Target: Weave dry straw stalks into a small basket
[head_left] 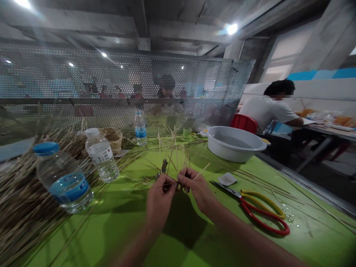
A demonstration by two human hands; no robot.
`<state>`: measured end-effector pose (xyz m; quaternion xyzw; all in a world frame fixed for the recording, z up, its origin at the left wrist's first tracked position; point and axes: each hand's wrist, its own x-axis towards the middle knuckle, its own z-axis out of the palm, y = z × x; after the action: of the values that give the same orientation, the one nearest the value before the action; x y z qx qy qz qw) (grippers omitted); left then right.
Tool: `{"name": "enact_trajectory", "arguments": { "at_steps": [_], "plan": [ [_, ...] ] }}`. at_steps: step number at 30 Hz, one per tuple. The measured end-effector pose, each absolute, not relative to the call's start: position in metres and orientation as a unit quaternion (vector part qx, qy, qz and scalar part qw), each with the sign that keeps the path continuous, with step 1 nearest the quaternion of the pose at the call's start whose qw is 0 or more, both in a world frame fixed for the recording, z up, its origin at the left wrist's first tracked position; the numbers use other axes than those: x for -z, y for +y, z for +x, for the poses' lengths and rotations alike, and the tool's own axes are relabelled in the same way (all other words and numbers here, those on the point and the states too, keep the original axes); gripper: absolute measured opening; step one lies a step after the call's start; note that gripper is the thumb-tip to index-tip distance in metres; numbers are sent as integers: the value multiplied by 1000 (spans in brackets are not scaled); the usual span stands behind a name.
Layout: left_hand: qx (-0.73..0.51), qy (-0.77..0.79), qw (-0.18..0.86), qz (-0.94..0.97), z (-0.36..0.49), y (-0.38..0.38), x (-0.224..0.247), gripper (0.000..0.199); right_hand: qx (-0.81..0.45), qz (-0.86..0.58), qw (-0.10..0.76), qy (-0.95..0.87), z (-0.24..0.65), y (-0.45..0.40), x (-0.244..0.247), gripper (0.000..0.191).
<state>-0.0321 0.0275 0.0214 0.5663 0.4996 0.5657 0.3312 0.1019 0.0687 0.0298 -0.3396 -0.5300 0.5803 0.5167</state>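
Over the middle of the green table [122, 230], my left hand [162, 193] and my right hand [196, 187] meet, fingertips nearly touching. Both pinch thin straw strands [185, 163] of a small piece that sticks up between them. One pale strand [202, 170] slants out past my right hand. Just behind my left hand stands a small dark metal clip-like object [164, 165]. My fingers hide the point where the strands join. To the right of my right hand lie scissors [241, 196] with a red and a yellow handle.
Three water bottles [65, 181] stand on the left, by a large heap of dry straw [19, 207] and a woven basket [112, 139]. A grey basin [233, 146] sits back right. Beyond a perforated screen [111, 81] people show; another person [267, 107] sits at right.
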Motion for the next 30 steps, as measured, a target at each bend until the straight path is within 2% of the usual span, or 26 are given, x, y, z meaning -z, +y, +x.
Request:
{"name": "enact_trajectory", "arguments": {
  "at_steps": [9,14,19,22,25,28,30],
  "plan": [
    [-591,510,337,526,-26,26,-26,13,-581,-331,517,-535,100,66,-32,28],
    [-625,487,381,477,-24,26,-31,14,-588,-325,532,-515,99,65,-33,28],
    [-630,502,378,456,-32,30,-32,15,-595,-344,482,-543,105,71,-33,33],
    [-634,514,354,456,-38,33,-32,14,-538,-415,465,-568,112,73,-33,38],
    [-638,519,342,454,-39,32,-33,13,-439,-464,497,-587,117,70,-37,41],
    [-639,521,344,450,-37,30,-35,10,-418,-404,537,-611,118,59,-43,35],
    [-636,515,354,453,-34,28,-36,11,-438,-353,534,-631,115,51,-47,27]
  ]
}}
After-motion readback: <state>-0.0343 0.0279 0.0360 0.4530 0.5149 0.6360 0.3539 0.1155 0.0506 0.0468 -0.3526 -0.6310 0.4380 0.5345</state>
